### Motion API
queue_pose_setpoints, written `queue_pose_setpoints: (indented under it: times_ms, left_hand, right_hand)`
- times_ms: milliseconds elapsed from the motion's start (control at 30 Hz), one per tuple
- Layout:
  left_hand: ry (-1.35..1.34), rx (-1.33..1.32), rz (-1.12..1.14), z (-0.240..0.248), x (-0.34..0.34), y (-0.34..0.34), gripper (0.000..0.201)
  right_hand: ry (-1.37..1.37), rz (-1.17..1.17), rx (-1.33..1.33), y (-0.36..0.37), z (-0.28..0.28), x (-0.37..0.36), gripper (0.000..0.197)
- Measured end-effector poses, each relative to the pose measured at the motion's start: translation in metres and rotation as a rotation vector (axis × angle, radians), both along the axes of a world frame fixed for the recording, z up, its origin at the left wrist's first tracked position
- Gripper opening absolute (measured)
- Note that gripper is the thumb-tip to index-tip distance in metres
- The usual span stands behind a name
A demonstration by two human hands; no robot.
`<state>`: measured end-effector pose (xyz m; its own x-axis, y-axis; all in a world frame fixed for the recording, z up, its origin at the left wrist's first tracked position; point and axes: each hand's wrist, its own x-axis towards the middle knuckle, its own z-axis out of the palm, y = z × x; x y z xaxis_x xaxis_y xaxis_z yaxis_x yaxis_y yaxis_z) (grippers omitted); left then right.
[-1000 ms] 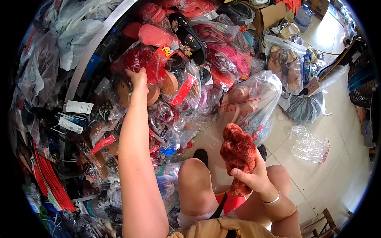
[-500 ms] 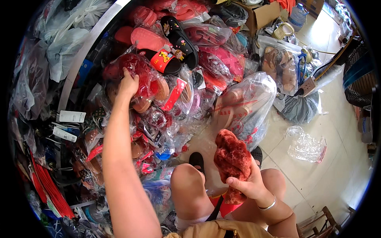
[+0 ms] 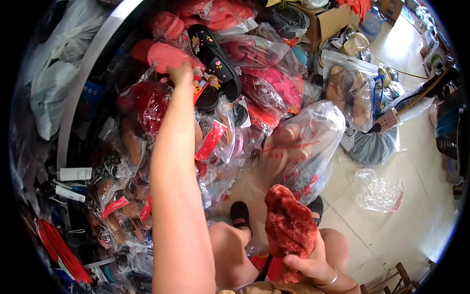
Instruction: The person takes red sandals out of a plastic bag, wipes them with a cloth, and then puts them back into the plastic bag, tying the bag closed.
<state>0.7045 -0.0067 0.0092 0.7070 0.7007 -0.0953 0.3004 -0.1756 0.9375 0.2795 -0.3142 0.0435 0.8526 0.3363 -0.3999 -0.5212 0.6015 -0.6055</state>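
Note:
In my right hand (image 3: 309, 264) is a plush rust-red slipper (image 3: 290, 223), gripped at its lower end with the thumb across it. My left hand (image 3: 182, 74) reaches into the heap of footwear on the left, over the lower edge of a pink slipper (image 3: 164, 55). Its fingers are mostly hidden, so whether they hold anything does not show. Just right of it lies a black slipper (image 3: 219, 66) with flower and bear decorations. Part of a slide with a red strap (image 3: 199, 88) shows beside the wrist. Below is a red bagged item (image 3: 151, 105).
A big clear bag of shoes (image 3: 306, 147) stands on the tiled floor before my knees. Bagged sandals (image 3: 350, 93) and a power strip (image 3: 387, 120) lie at right. Crumpled clear plastic (image 3: 377, 190) is on the floor. A pale curved metal bar (image 3: 90, 73) borders the heap.
My left hand has left the red bagged item and moved up and right to the pink slipper. My right hand still holds the plush slipper, now a little lower in view.

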Motion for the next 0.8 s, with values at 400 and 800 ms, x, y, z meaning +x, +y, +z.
queue_pose_setpoints:
  times_ms: [400,800]
  left_hand:
    - [0.060,0.162,0.292,0.005,0.085,0.137,0.122]
    - [-0.596,-0.044,0.004,0.021,0.041,0.116,0.060]
  right_hand:
    - [0.210,0.048,-0.031,-0.008,0.012,0.022,0.091]
    - [0.102,-0.033,-0.091,0.020,0.010,0.030,0.080]
